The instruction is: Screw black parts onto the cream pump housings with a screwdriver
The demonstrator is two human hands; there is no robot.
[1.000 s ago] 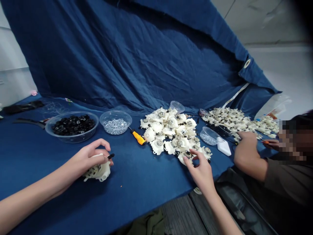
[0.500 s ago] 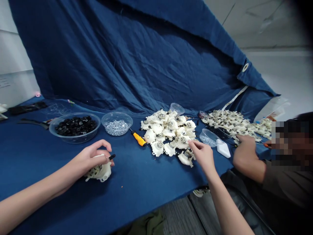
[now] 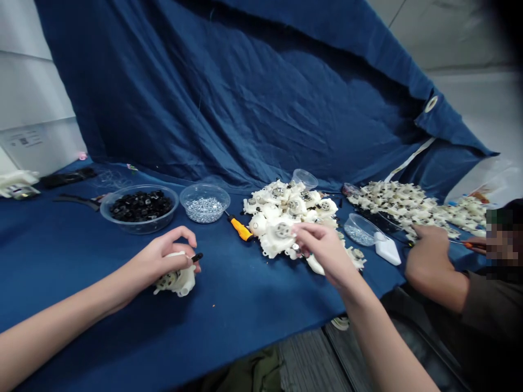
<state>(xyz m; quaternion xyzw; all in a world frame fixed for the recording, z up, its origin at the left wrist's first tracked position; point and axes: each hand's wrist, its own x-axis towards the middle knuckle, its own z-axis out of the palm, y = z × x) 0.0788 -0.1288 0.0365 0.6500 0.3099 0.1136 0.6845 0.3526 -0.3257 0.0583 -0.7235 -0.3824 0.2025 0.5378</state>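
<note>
Right hand (image 3: 324, 253) moved to plastic housings (image 3: 278, 237) — grip together | left hand (image 3: 163, 260) — grip clamped on housing (image 3: 177, 282)

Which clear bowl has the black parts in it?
The largest clear bowl, leftmost in the row. It alone holds black parts; the small bowl beside it and the small bowl further right hold silver fasteners.

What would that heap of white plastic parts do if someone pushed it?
The white plastic parts look light and rounded, so they'd probably slide and tumble apart. They lie heaped loosely on blue cloth, so edge pieces might spill.
</note>
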